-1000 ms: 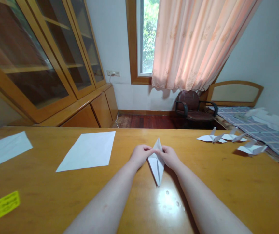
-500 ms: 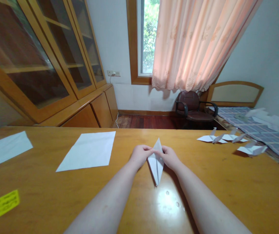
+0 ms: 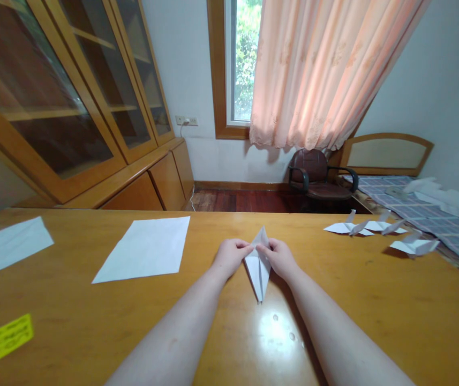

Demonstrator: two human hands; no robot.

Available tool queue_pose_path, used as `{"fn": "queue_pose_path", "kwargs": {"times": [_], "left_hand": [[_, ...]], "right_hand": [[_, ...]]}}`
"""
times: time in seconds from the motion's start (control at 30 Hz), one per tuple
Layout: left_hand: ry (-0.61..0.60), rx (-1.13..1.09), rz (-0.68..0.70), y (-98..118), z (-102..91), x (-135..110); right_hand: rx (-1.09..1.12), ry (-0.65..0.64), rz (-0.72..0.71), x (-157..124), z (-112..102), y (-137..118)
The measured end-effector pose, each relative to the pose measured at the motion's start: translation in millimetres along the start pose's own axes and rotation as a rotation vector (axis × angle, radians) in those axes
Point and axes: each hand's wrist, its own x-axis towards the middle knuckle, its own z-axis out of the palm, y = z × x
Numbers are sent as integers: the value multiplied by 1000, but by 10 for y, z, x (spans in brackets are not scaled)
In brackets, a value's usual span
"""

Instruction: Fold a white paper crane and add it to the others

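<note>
A white folded paper [image 3: 258, 271], long and diamond-shaped, is held just above or on the table in front of me. Its one point faces away from me and its other point faces toward me, with a crease or slit down the middle. My left hand [image 3: 231, 257] grips its left edge, thumb on top. From the right side my right hand [image 3: 281, 257] pinches it, thumb also on the upper face. Both thumbs come close together near the paper's middle. The fingers beneath the paper are hidden.
On the wooden table [image 3: 133, 327] a white sheet [image 3: 144, 249] lies left of my hands. Another white sheet [image 3: 8, 247] is at the far left, above a yellow label [image 3: 2, 343]. Several folded paper birds [image 3: 414, 246] stand at the right. A chair [image 3: 313, 174] is beyond the table.
The folded paper has shifted slightly away from me, its near point now a little farther from me. My right thumb has moved slightly right, while both hands keep their hold.
</note>
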Motion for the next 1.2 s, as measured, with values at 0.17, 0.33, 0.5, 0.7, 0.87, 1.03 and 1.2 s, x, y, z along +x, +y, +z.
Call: {"fn": "queue_pose_path", "kwargs": {"times": [0.17,0.33,0.5,0.7,0.87,1.03,1.2], "left_hand": [[-19,-11,7,-21,3,10],[-12,-5,11,-39,11,16],[-6,26,62,-43,20,23],[28,134,57,-60,26,35],[35,133,33,-49,11,29],[32,90,36,-27,7,23],[39,94,59,-22,15,14]], "right_hand": [[44,-24,6,-21,-14,-50],[-4,-5,23,-35,-7,-87],[-4,80,31,-32,-17,-75],[3,137,65,-11,-39,-56],[30,114,51,-27,-37,-63],[30,121,46,-39,-42,-92],[9,142,40,-25,-31,-71]]}}
